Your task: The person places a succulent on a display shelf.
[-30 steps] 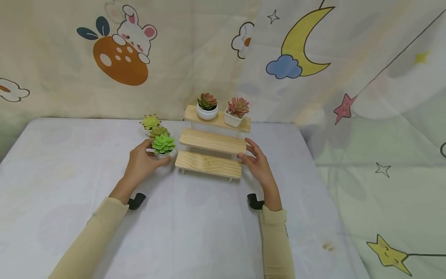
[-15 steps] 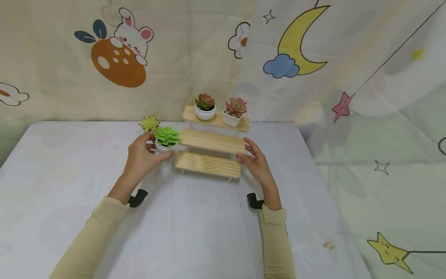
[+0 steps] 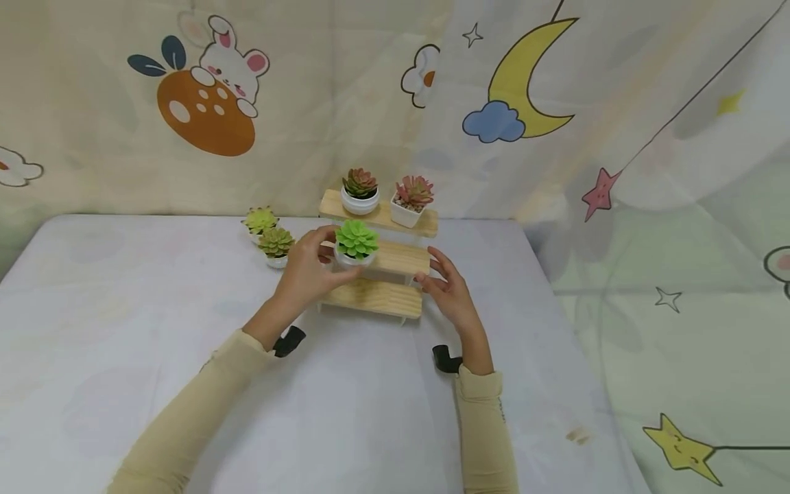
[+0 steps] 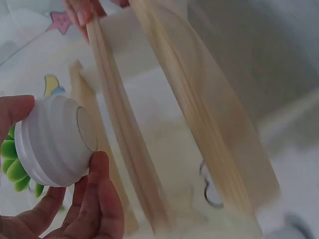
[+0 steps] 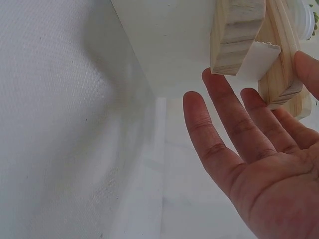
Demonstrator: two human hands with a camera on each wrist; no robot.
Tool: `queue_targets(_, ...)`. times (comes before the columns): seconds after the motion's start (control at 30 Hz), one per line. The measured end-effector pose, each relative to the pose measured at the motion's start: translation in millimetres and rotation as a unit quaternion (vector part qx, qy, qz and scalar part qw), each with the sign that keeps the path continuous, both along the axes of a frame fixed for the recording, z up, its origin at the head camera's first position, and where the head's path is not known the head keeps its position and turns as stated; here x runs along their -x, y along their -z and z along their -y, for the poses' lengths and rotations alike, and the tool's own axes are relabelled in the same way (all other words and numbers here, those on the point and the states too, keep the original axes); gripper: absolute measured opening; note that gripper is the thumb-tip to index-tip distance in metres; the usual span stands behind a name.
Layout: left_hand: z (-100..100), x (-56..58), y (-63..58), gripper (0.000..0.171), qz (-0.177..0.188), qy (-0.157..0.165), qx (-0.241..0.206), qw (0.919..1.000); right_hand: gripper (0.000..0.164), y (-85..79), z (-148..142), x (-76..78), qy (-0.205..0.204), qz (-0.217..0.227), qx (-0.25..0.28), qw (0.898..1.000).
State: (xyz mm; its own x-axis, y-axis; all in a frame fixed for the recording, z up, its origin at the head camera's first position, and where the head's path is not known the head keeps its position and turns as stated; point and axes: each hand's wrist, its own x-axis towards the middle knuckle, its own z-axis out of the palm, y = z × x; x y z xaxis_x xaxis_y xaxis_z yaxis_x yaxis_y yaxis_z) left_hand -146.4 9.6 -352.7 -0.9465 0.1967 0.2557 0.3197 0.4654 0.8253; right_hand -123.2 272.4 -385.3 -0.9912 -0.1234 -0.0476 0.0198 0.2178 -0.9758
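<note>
Khaki sleeves (image 3: 487,436) end in wide cuffs (image 3: 481,384) beside bent black wrist fittings (image 3: 290,341).

Green succulent (image 3: 356,237), white pot (image 4: 56,142), aloft near wooden stand (image 3: 400,259).

A cloth-screened booth, it seems, though whether in a home or a studio cannot be told. Printed cloth (image 3: 333,103) hangs behind the back edge of a pale table (image 3: 358,398) and beyond its right edge, showing 1 cartoon rabbit (image 3: 228,62), 1 moon (image 3: 511,75) and stars (image 3: 681,447).
</note>
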Motion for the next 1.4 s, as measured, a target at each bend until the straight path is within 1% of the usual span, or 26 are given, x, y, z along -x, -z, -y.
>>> queue_targets(0.07,-11,1.4,2.4,0.070,0.021,0.011,0.003,0.9997,0.062,0.7,3,-1.2,0.000,0.008,0.003,1.000)
queue_targets(0.13,-20,2.3,4.0,0.071,0.045,0.017,0.006,0.9988,0.062,5.9,4,0.1,-0.002,0.010,0.006,1.000)
queue_targets(0.2,-28,3.7,6.1,0.072,0.056,0.019,0.010,0.9982,0.062,12.5,4,2.3,-0.002,0.008,0.009,1.000)
queue_targets(0.33,-40,7.3,9.3,0.072,0.048,0.019,0.013,0.9986,0.062,21.7,5,5.7,-0.003,-0.010,0.001,1.000)
queue_targets(0.5,-46,10.7,10.1,0.072,0.039,0.022,0.009,0.9990,0.060,23.0,7,7.3,-0.008,-0.029,0.000,1.000)
queue_targets(0.63,-48,13.4,10.1,0.073,0.039,0.025,0.017,0.9988,0.061,16.6,8,6.3,-0.012,-0.024,-0.001,1.000)
queue_targets(0.77,-49,15.1,10.3,0.072,0.042,0.023,0.027,0.9985,0.062,3.5,12,1.1,-0.011,-0.012,0.000,1.000)
queue_targets(0.87,-50,15.2,8.6,0.072,0.048,0.026,0.028,0.9981,0.062,-2.7,14,-1.9,-0.007,-0.007,-0.003,1.000)
queue_targets(0.97,-49,14.0,6.2,0.072,0.054,0.037,0.022,0.9976,0.062,-4.5,14,-2.8,-0.002,-0.004,-0.005,1.000)
queue_targets(1.03,-47,12.3,5.6,0.072,0.060,0.041,0.019,0.9972,0.062,-4.4,12,-2.5,-0.001,-0.004,-0.004,1.000)
queue_targets(1.17,-40,7.3,5.2,0.072,0.062,0.042,0.016,0.9970,0.063,6.1,5,3.3,-0.002,-0.005,0.000,1.000)
queue_targets(1.27,-34,3.9,5.7,0.071,0.049,0.043,0.017,0.9978,0.064,15.8,-1,7.7,0.002,-0.007,-0.002,1.000)
queue_targets(1.4,-22,-0.1,9.3,0.068,0.019,0.038,0.026,0.9988,0.064,20.4,-4,8.2,0.006,-0.012,-0.006,1.000)
